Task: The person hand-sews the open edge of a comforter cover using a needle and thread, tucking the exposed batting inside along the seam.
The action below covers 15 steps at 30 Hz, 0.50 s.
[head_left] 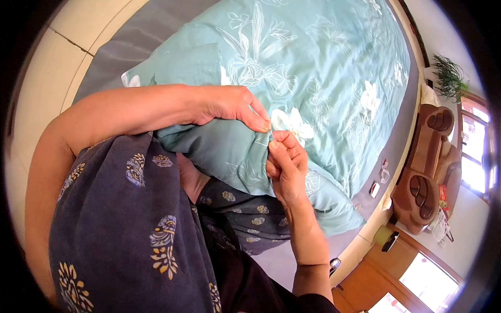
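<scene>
A teal duvet (339,73) with white flower prints spreads out in front of me, and part of it is gathered over my lap. Reaching in from the left, my left hand (237,108) pinches a fold at the duvet's edge between thumb and forefinger. My right hand (288,163) grips the same edge just below, its thumb pressed on the fabric and its other fingers curled. The fingertips of both hands nearly meet. Anything small between them is too fine to make out.
Under the duvet lies a grey sheet (117,55). Glasses (384,171) and a small white-faced object (374,189) rest on it at the right. Beyond stand a brown sofa (417,182), a green plant (450,78) and wooden furniture (376,266). Pale tiles (49,78) show at the left.
</scene>
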### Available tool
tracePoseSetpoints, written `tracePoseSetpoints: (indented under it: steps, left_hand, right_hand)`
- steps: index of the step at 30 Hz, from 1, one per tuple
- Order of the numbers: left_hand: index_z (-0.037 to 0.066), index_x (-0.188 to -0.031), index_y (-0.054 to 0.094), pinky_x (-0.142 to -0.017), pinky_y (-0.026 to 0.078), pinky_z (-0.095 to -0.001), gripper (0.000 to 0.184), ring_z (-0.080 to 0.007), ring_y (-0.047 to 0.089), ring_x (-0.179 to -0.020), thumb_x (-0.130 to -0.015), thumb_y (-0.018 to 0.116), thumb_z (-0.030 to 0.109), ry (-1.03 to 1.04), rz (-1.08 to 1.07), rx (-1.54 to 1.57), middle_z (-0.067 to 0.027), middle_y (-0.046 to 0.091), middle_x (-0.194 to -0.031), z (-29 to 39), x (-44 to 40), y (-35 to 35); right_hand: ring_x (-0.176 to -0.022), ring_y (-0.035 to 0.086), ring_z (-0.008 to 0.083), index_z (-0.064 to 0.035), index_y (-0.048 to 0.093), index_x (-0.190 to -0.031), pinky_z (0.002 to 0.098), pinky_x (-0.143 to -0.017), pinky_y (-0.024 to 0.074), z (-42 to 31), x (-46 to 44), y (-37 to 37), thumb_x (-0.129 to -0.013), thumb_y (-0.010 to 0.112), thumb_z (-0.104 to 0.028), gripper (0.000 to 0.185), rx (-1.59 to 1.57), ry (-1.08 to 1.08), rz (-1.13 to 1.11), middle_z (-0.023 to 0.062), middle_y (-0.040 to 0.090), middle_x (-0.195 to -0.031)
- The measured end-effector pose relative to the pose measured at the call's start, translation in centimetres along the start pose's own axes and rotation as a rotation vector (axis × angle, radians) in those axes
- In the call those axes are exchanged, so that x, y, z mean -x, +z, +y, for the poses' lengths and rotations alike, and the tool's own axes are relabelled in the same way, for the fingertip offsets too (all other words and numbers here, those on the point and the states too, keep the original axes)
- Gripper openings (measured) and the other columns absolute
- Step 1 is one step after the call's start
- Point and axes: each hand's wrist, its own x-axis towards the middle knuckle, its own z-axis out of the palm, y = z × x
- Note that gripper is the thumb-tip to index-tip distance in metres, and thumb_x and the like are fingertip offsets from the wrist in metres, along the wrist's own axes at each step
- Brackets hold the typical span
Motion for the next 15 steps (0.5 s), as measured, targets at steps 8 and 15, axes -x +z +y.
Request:
tracePoseSetpoints:
  steps: [8, 15]
  left_hand:
    - [0.001, -0.099, 0.071, -0.088, 0.042, -0.0272, 0.031, -0.0131, 0.059, -0.094, -0.077, 0.074, 0.023, 0.076, 0.021, -0.188, -0.0066, 0.068, -0.094, 0.2, -0.1, 0.4]
    - [0.003, -0.109, 0.070, -0.078, 0.047, -0.0262, 0.041, -0.0152, 0.061, -0.087, -0.072, 0.080, 0.019, 0.097, 0.071, -0.141, -0.0104, 0.068, -0.093, 0.4, 0.0, -0.3]
  right_hand:
    - [-0.044, 0.040, 0.0089, -0.0069, 0.049, -0.108, 0.0259, -0.043, 0.0315, -0.2, -0.7, 1.8, -0.089, 0.059, -0.005, 0.022, 0.447, -0.267, 0.218, -0.0011, 0.042, -0.054]
    - [-0.078, 0.061, 0.0294, -0.0106, 0.064, -0.089, 0.0419, -0.058, 0.0478, -5.4, -0.4, 4.2, -0.082, 0.061, -0.008, 0.008, 1.601, -0.688, 0.065, 0.0069, 0.056, -0.084]
